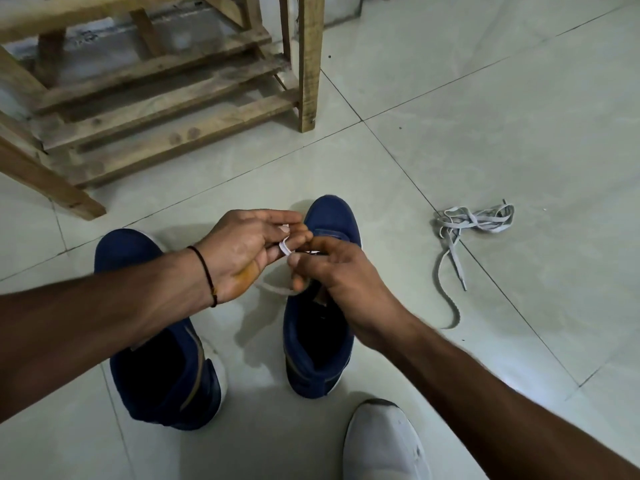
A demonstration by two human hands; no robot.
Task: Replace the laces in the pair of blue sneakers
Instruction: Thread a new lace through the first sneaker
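Observation:
Two blue sneakers stand side by side on the tiled floor, toes pointing away from me. The left sneaker is partly hidden under my left forearm. Over the lace area of the right sneaker, both hands work a white lace. My left hand pinches a small loop of it between thumb and fingers. My right hand grips the same lace just beside it, and a slack loop hangs below the hands. The eyelets are hidden by my fingers.
A tangle of grey laces lies on the floor to the right of the sneakers. A wooden slatted frame stands at the back left, its leg near the middle. A white shoe shows at the bottom edge.

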